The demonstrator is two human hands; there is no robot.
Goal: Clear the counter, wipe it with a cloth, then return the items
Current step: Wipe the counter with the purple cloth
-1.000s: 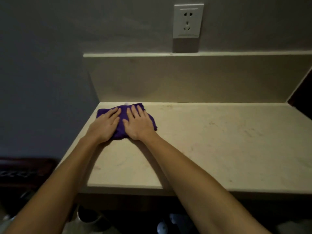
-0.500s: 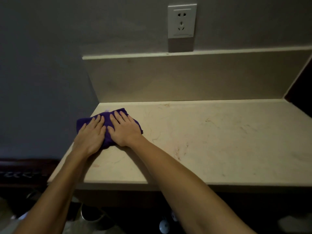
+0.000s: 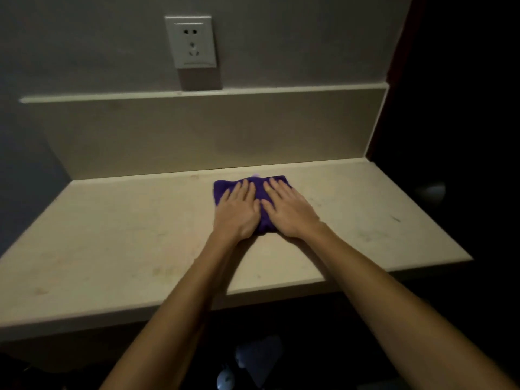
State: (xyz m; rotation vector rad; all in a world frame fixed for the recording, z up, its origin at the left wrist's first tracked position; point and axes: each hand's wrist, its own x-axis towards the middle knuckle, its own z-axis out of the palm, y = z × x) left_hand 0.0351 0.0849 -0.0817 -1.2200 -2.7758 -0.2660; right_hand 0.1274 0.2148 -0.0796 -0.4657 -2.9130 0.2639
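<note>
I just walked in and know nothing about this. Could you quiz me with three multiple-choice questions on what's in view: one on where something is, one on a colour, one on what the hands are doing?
1. Where does the cloth lie?
A. on the counter, near the back wall
B. hanging off the front edge
C. on the floor

2. What colour is the cloth?
A. white
B. purple
C. yellow

3. How are the left hand and right hand placed?
A. one hand lifted in the air
B. both clenched into fists
C. both flat on the cloth, fingers straight

Answers:
1. A, the cloth sits on the counter close to the raised back panel.
2. B, the fabric showing around the hands is deep purple.
3. C, both palms press down side by side with fingers stretched out.
</note>
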